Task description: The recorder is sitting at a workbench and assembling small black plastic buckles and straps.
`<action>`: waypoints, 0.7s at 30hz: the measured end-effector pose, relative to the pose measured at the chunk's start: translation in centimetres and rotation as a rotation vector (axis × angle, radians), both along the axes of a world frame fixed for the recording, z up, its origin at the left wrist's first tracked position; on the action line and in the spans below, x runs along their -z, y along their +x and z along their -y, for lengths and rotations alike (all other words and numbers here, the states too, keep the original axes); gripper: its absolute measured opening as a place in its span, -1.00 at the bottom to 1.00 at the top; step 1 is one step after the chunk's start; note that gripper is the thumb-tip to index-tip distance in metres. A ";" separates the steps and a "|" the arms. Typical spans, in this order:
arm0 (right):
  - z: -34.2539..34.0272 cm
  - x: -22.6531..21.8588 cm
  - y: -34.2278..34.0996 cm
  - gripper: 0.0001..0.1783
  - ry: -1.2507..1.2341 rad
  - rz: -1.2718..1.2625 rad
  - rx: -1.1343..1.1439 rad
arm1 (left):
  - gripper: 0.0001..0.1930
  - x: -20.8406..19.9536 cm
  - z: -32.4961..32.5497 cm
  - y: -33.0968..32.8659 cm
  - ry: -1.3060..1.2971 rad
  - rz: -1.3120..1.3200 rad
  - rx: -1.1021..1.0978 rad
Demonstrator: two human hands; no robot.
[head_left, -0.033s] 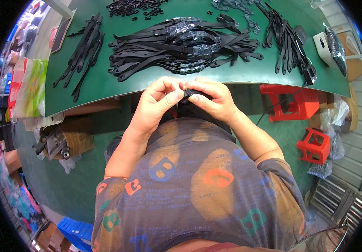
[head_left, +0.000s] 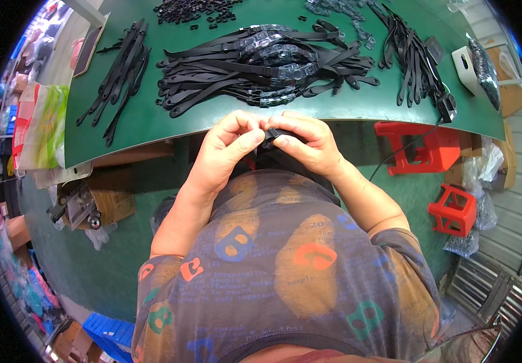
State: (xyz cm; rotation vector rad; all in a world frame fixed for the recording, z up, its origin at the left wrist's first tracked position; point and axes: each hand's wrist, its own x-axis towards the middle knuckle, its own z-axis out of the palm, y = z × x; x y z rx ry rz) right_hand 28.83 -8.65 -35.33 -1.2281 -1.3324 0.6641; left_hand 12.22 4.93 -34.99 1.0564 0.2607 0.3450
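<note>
"Watching those hands, what has just changed?"

"Very little. The small black piece (head_left: 270, 138) seems turned slightly, and the right thumb has shifted a touch."

"How are the fingers set?"

"Nearly closed on both sides: the left hand (head_left: 224, 148) pinches its left end between thumb and forefinger, while the right hand (head_left: 310, 142) grips the other end."

"Where is it?"

"Just off the near edge of the green table (head_left: 346, 106), with bundled black straps (head_left: 203, 85) lying beyond."

"Meaning?"

"A fine adjustment, I'd judge, with handling still under way. Its exact kind I cannot tell; fingers cover it."
</note>
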 end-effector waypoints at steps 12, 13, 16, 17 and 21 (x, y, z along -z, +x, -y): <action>0.6 1.3 -0.8 -0.65 -0.008 -0.265 -0.066 | -0.91 -0.2 0.4 -0.1 0.043 0.010 0.024; 0.7 1.2 -0.9 -0.64 -0.039 -0.337 -0.075 | -0.91 -0.3 0.4 -0.1 0.044 0.009 0.025; 0.6 0.9 -1.0 -0.66 -0.013 -0.255 -0.035 | -0.92 -0.4 0.6 -0.2 0.070 0.024 0.021; 0.6 0.9 -0.8 -0.66 -0.013 -0.255 -0.036 | -0.92 -0.5 0.6 -0.2 0.086 0.003 0.016; 0.5 0.9 -0.4 -0.68 0.056 0.033 0.022 | -0.93 -0.7 0.5 -0.3 0.117 -0.009 0.032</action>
